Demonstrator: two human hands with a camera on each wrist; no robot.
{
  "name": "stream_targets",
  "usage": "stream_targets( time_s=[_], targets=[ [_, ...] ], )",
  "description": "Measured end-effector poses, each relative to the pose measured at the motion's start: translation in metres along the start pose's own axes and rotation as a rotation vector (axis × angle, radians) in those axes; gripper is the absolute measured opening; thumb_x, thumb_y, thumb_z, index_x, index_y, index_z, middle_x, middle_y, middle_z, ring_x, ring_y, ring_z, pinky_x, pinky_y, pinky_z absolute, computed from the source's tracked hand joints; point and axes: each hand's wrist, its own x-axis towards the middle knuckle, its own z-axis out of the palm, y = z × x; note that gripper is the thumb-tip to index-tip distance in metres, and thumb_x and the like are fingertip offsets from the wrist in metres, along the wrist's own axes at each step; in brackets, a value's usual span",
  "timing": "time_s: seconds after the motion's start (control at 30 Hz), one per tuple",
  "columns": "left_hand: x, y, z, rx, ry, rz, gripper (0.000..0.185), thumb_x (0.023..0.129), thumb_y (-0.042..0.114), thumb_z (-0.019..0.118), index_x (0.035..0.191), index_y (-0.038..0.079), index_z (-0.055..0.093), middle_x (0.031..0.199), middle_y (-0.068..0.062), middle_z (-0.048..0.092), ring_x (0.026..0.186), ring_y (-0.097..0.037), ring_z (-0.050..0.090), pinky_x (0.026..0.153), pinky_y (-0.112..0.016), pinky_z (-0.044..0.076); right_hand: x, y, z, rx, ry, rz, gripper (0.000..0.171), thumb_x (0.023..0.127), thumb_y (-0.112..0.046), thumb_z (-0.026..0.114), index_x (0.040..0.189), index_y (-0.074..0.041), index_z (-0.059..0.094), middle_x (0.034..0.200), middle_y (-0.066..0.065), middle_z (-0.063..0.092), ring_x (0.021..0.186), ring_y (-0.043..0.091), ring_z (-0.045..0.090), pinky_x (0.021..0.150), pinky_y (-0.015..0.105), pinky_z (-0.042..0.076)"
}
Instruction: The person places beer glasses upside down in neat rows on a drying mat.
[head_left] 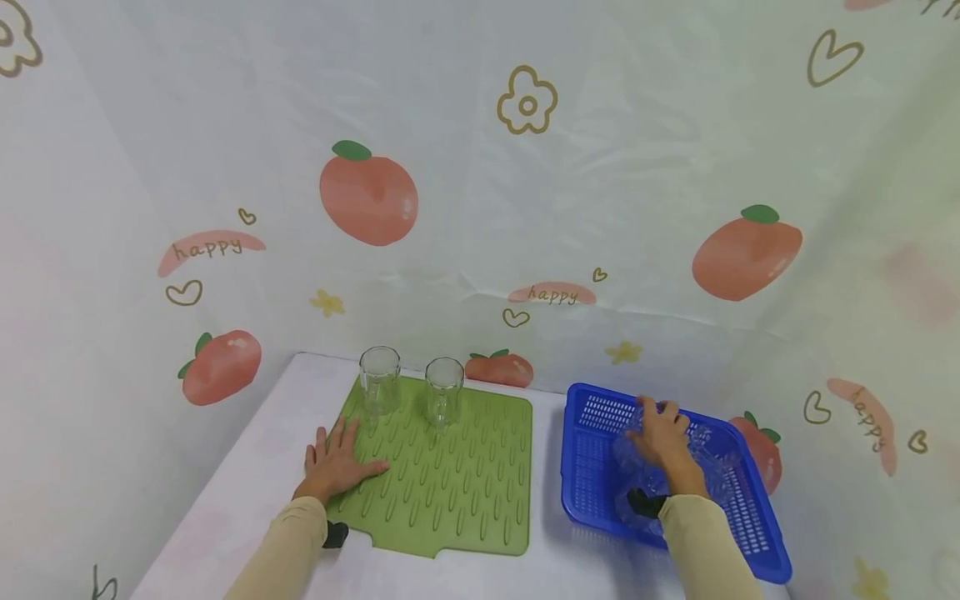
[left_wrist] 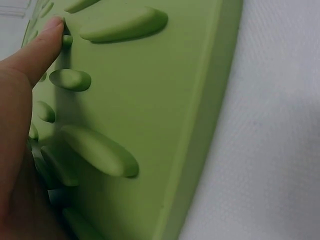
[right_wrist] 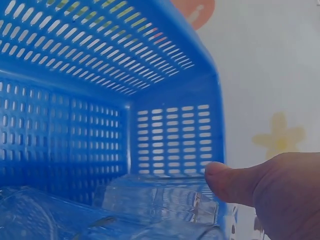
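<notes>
My left hand (head_left: 336, 468) lies with fingers spread on the left edge of a green ridged drying mat (head_left: 480, 467); its thumb touches the ridges in the left wrist view. Two clear faceted glass cups stand on the mat's far part, one at the left corner (head_left: 380, 379) and one beside it (head_left: 444, 387). Inside a blue slotted basket (head_left: 588, 508), my right hand (head_left: 663, 437) grips a clear glass cup (right_wrist: 160, 200), thumb against it and fingers curled over the far side. More glass cups (right_wrist: 25, 215) lie around it, partly hidden by the hand and arm.
The mat and basket sit side by side on a white-covered table (head_left: 247, 492), with a gap between them. A white curtain (head_left: 465, 208) printed with fruit and flowers hangs behind the table and along the sides.
</notes>
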Motion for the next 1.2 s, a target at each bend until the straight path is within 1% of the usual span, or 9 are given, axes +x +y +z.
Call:
stream_targets(
  time_s=[0.3,0.53,0.7,0.83,0.97,1.1,1.2],
  targets=[
    [0.0,0.0,-0.001,0.003,-0.012,-0.017,0.125,0.08,0.073,0.07,0.164,0.006,0.006,0.17,-0.025,-0.006,0.152,-0.057,-0.018,0.116,-0.077,-0.014,-0.007,-0.01,-0.008,-0.002,0.038,-0.043,0.062,0.099,-0.014,0.063,0.15,-0.004,0.03,0.151,0.042,0.014,0.137,0.068,0.014,0.104,0.08,0.026],
    [0.0,-0.001,-0.001,0.001,-0.015,-0.022,0.126,0.079,0.075,0.07,0.164,0.007,0.007,0.17,-0.025,-0.006,0.152,-0.057,-0.018,0.116,-0.077,-0.013,-0.011,-0.022,-0.017,-0.031,0.103,-0.104,0.062,0.099,-0.014,0.065,0.15,-0.002,0.032,0.15,0.043,0.017,0.133,0.069,0.019,0.098,0.08,0.033],
    [0.001,0.0,-0.001,-0.004,-0.019,-0.022,0.126,0.079,0.075,0.07,0.164,0.007,0.006,0.17,-0.025,-0.007,0.152,-0.057,-0.019,0.116,-0.077,-0.014,-0.016,-0.03,-0.024,-0.042,0.137,-0.136,0.062,0.1,-0.017,0.064,0.151,-0.003,0.032,0.15,0.043,0.019,0.134,0.069,0.022,0.097,0.079,0.036],
    [0.001,0.0,-0.001,0.003,-0.018,-0.023,0.126,0.079,0.074,0.07,0.164,0.008,0.006,0.17,-0.025,-0.007,0.152,-0.057,-0.018,0.116,-0.077,-0.013,-0.018,-0.036,-0.027,-0.064,0.168,-0.155,0.062,0.1,-0.019,0.065,0.15,-0.004,0.033,0.149,0.042,0.021,0.133,0.068,0.026,0.095,0.076,0.04],
    [0.001,-0.001,0.0,0.001,-0.017,-0.021,0.125,0.08,0.073,0.07,0.164,0.008,0.007,0.17,-0.024,-0.006,0.152,-0.057,-0.018,0.117,-0.077,-0.013,-0.022,-0.043,-0.03,-0.089,0.22,-0.176,0.063,0.097,-0.021,0.07,0.148,-0.004,0.038,0.146,0.042,0.028,0.13,0.068,0.033,0.095,0.074,0.044],
    [0.001,-0.001,0.0,-0.001,-0.019,-0.02,0.124,0.08,0.073,0.07,0.165,0.008,0.006,0.171,-0.024,-0.007,0.152,-0.056,-0.019,0.117,-0.077,-0.013,-0.025,-0.05,-0.035,-0.066,0.254,-0.2,0.065,0.095,-0.023,0.073,0.148,-0.005,0.041,0.145,0.041,0.032,0.128,0.065,0.037,0.094,0.073,0.045],
    [0.002,-0.002,0.0,0.007,-0.021,-0.021,0.125,0.08,0.074,0.069,0.165,0.008,0.005,0.171,-0.024,-0.008,0.152,-0.056,-0.019,0.117,-0.077,-0.014,-0.027,-0.055,-0.036,-0.02,0.257,-0.218,0.065,0.094,-0.023,0.073,0.148,-0.005,0.041,0.145,0.04,0.032,0.129,0.063,0.038,0.094,0.072,0.046]
  ],
)
